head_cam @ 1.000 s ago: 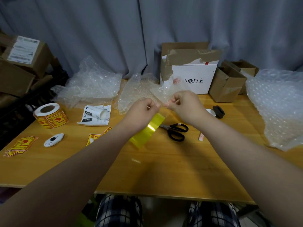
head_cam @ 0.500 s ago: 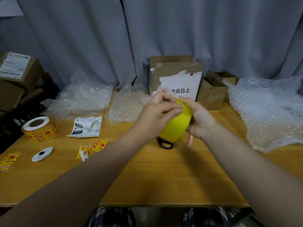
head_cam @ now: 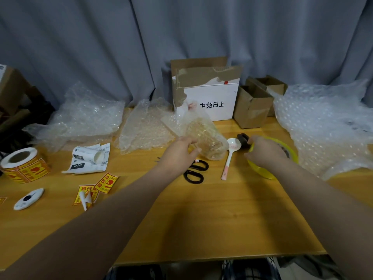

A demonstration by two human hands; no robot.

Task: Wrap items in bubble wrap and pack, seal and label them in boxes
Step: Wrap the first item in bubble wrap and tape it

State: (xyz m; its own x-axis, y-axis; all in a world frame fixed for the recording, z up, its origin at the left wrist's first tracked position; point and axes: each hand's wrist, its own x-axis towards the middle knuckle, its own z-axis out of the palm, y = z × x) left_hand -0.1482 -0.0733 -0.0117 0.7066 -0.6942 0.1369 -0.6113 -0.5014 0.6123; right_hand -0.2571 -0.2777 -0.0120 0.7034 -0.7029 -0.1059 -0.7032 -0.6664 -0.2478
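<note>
**Bundle in L hand, tape in R**

Our L hand (head_cam: 179, 153) pinches the bubble-wrapped bundle (head_cam: 207, 138) at its lower-left edge. The bundle is tilted at mid-table, approx 12 o'clock of the scissors (head_cam: 195, 171). Contents: we can't tell.

Our R hand (head_cam: 264, 152) is curled round the rim of the yellow tape roll (head_cam: 262, 172), which is tilted, at 3 o'clock of the bundle. Spoon (head_cam: 230, 156) lies btw the hands.

White box (head_cam: 214, 102) is at the table's 12 o'clock, w/ brown boxes (head_cam: 252, 107) just beside it at 3. Loose bubble wrap (head_cam: 323, 122) at 2 o'clock, another wrap sheet (head_cam: 84, 118) at 10. Label roll (head_cam: 22, 164) at 9.
</note>
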